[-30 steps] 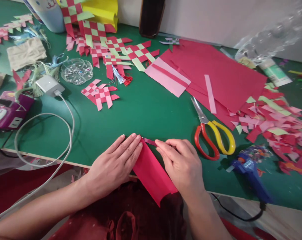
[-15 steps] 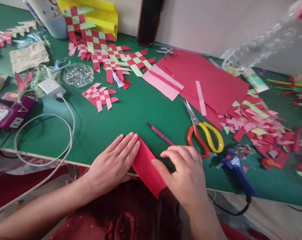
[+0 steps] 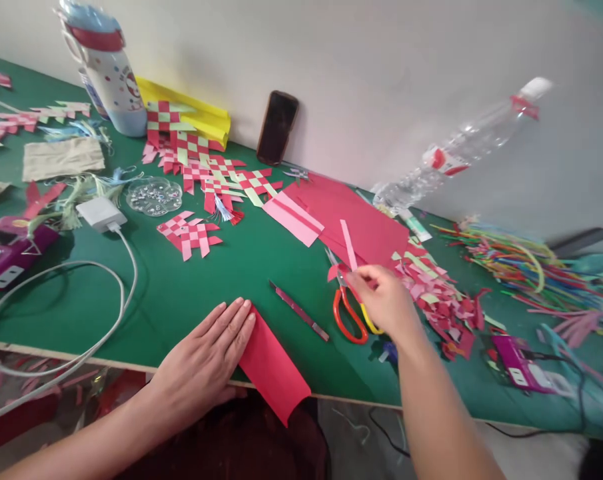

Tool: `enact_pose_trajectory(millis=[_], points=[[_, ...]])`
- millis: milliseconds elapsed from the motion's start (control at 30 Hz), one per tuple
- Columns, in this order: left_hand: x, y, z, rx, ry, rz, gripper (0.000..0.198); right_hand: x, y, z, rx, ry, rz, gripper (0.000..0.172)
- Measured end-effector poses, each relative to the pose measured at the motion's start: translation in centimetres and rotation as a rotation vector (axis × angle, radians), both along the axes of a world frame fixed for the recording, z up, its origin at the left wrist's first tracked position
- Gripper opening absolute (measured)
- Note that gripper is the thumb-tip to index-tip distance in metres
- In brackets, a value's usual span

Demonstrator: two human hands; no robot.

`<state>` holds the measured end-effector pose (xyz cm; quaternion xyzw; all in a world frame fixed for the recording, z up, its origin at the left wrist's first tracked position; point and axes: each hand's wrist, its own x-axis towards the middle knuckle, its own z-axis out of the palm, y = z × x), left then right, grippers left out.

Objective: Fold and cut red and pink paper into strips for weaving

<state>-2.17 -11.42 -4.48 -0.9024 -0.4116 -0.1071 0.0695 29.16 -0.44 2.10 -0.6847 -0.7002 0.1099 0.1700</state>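
Note:
A folded-looking red paper piece (image 3: 274,367) lies at the table's front edge, one end jutting past it. My left hand (image 3: 208,347) presses flat on its upper left edge, fingers stretched out and side by side. My right hand (image 3: 384,297) is off that paper, pinched closed above the scissors (image 3: 350,319). A small red paper scrap (image 3: 337,271) shows at its fingertips, across the scissors' pivot. The hand partly covers the scissors' yellow handle. Between the hands lies a purple craft knife (image 3: 298,310).
Red sheets (image 3: 361,220) and a pink sheet (image 3: 294,219) lie behind the scissors. Paper scraps (image 3: 438,293) are heaped to the right. Woven paper fish (image 3: 196,237), a bead box (image 3: 154,197) and a white cable (image 3: 131,267) are on the left. A bottle (image 3: 461,143) leans against the wall.
My right hand has left the large red paper and moved up and right over the scissors, with a red scrap now at its fingertips. The camera view has tilted up; my left hand still presses down.

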Motion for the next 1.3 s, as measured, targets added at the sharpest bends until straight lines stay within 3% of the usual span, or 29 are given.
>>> enact_pose_trajectory(millis=[100,200,333,467,567,700,833,933,1100,1167,1233,1300], points=[[0.0,0.0,-0.1,0.014,-0.021,0.001,0.096,3.1,5.0,-0.1,-0.028,-0.059,-0.075,0.031],[0.0,0.1,0.0,0.02,-0.031,0.003,0.095,4.6,8.1,-1.2,-0.09,-0.127,-0.124,0.031],[-0.1,0.2,0.1,-0.016,-0.001,-0.005,0.096,5.1,9.6,-2.6,-0.119,-0.199,-0.174,0.027],[-0.1,0.1,0.0,-0.022,0.001,0.008,0.098,5.4,9.5,-1.7,-0.037,-0.185,-0.182,0.023],[-0.1,0.1,-0.1,-0.033,0.007,0.008,0.098,4.6,7.4,-0.3,0.072,-0.13,-0.176,0.028],[0.1,0.0,0.0,-0.059,0.007,0.021,0.102,0.8,0.3,0.4,0.104,-0.015,-0.067,0.034],[0.7,0.0,0.1,-0.103,0.003,0.056,0.107,-4.4,-8.2,-1.3,0.069,0.098,0.226,0.03],[1.1,-0.2,0.3,-0.144,-0.014,0.09,0.112,-6.8,-11.9,-3.2,0.086,0.063,0.265,0.03],[0.8,0.1,1.1,-0.184,-0.067,0.042,0.116,-8.2,-12.7,-4.7,0.167,0.064,0.166,0.012],[0.4,0.7,1.7,-0.169,-0.112,0.018,0.094,-8.4,-12.5,-4.8,0.191,0.078,0.166,0.007],[0.2,1.5,2.2,-0.127,-0.159,0.026,0.056,-8.5,-12.3,-4.8,0.213,0.079,0.179,0.005],[0.2,2.2,2.5,-0.124,-0.182,0.005,0.04,-8.5,-12.4,-4.9,0.234,0.08,0.196,0.004]])
